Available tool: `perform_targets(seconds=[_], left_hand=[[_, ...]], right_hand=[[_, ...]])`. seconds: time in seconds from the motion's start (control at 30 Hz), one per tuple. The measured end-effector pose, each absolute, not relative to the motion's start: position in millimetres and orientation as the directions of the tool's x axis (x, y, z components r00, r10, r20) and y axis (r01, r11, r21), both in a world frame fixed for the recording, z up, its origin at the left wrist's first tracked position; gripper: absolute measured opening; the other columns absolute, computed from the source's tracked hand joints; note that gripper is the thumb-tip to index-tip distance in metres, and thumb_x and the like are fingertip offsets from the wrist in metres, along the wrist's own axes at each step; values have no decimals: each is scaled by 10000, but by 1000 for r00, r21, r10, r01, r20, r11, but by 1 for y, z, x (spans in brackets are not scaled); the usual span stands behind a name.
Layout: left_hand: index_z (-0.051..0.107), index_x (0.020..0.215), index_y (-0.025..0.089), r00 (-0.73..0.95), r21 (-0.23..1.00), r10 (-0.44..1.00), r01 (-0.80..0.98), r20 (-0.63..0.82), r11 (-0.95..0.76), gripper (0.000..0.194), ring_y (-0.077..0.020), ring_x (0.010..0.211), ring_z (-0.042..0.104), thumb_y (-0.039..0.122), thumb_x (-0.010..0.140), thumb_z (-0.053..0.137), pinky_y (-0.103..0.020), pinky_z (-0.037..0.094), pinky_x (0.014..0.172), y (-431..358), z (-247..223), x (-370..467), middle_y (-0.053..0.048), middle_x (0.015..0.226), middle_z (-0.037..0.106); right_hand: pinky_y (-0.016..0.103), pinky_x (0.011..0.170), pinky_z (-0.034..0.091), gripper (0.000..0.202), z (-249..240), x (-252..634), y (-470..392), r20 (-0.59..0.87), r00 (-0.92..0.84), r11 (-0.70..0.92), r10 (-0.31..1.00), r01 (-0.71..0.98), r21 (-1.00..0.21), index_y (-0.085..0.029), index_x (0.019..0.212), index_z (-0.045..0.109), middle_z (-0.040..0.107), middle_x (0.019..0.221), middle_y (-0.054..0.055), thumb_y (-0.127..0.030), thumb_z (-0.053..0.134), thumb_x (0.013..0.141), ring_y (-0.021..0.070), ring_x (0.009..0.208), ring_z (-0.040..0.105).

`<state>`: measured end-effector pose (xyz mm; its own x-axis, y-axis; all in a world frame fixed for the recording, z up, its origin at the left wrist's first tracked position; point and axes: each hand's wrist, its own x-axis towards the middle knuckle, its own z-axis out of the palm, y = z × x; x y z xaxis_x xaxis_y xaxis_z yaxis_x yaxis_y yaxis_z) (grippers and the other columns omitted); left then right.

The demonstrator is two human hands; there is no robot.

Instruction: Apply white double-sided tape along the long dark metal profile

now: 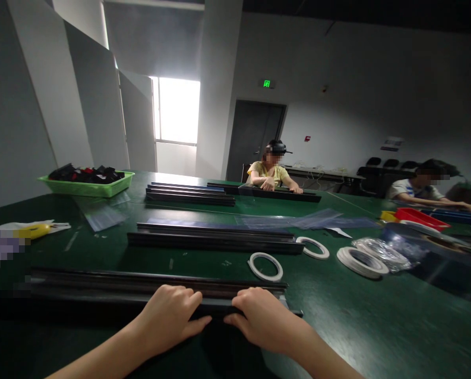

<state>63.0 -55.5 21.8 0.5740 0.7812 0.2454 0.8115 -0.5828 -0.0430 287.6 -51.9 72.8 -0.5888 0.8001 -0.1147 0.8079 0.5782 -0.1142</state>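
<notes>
A long black channel-shaped strip lies along the near side of the green table, running left to right. My left hand is closed on it right of its middle, fingers curled over the top and thumb along the near side. Close to the right end, my right hand grips the same strip in a similar way. The two thumbs point toward each other with a small gap between them. Both sets of fingertips are hidden behind the strip. Just beyond it lies a white tape roll.
Farther back are more black strips and clear plastic sheets. A green basket stands back left, near a yellow-handled tool. Stacked tape rolls and a red tray sit right. Two people work across the table.
</notes>
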Motion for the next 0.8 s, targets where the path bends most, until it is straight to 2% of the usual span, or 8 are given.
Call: perform_targets(seconds=[0.1, 0.23, 0.33, 0.47, 0.57, 0.63, 0.73, 0.8], left_hand=[[624, 826, 186, 569, -39, 783, 814, 252, -579, 274, -224, 720, 664, 424, 892, 508, -301, 483, 629, -55, 21, 64, -46, 770, 695], [617, 816, 182, 570, -48, 770, 811, 285, -583, 260, -204, 705, 651, 429, 865, 551, -279, 475, 628, -54, 18, 63, -39, 754, 685], [613, 806, 181, 572, -47, 766, 809, 292, -586, 265, -195, 697, 647, 437, 855, 565, -268, 472, 626, -53, 17, 63, -32, 736, 677], [613, 803, 183, 575, -37, 763, 805, 295, -592, 280, -205, 689, 649, 451, 858, 557, -280, 472, 615, -54, 16, 62, -36, 742, 678], [610, 794, 183, 570, -28, 763, 806, 304, -591, 286, -203, 690, 650, 456, 860, 555, -277, 470, 617, -54, 17, 62, -37, 736, 677], [611, 799, 183, 571, -26, 762, 805, 304, -593, 279, -199, 699, 651, 451, 859, 561, -271, 469, 624, -54, 17, 62, -37, 740, 679], [606, 789, 183, 574, -29, 766, 805, 289, -592, 270, -203, 701, 653, 444, 852, 572, -271, 464, 616, -53, 17, 62, -35, 742, 680], [601, 779, 184, 573, -31, 771, 807, 278, -589, 270, -204, 694, 652, 443, 848, 577, -272, 458, 608, -53, 17, 62, -33, 736, 678]], right_hand=[[270, 644, 442, 310, 80, 293, -53, -161, -525, 506, 836, 850, -146, -182, 802, 744, 741, 804, 95, -394, 524, 852, 226, 758, 681], [234, 471, 349, 205, 95, 310, -55, -272, -403, 357, 874, 912, -203, -185, 739, 743, 709, 676, 54, -322, 594, 774, 153, 556, 596], [236, 400, 264, 212, 104, 326, -54, -330, -269, 239, 905, 962, -129, -167, 641, 720, 656, 577, 35, -352, 642, 707, 130, 462, 496], [238, 385, 226, 194, 106, 336, -49, -337, -281, 269, 899, 960, -84, -162, 596, 702, 607, 530, 14, -343, 664, 654, 108, 428, 415], [237, 401, 247, 179, 98, 327, -47, -296, -418, 402, 859, 908, -116, -162, 611, 702, 617, 540, 16, -315, 636, 675, 111, 445, 441], [233, 434, 300, 222, 90, 313, -48, -240, -516, 482, 823, 856, -186, -161, 651, 707, 640, 563, 27, -328, 590, 739, 125, 486, 500], [214, 640, 429, 252, 75, 292, -51, -90, -606, 555, 791, 771, -313, -172, 782, 722, 722, 794, 59, -313, 518, 827, 151, 716, 628], [225, 736, 446, 260, 69, 283, -53, -53, -613, 565, 788, 755, -333, -178, 843, 722, 727, 880, 76, -327, 509, 847, 173, 825, 649]])
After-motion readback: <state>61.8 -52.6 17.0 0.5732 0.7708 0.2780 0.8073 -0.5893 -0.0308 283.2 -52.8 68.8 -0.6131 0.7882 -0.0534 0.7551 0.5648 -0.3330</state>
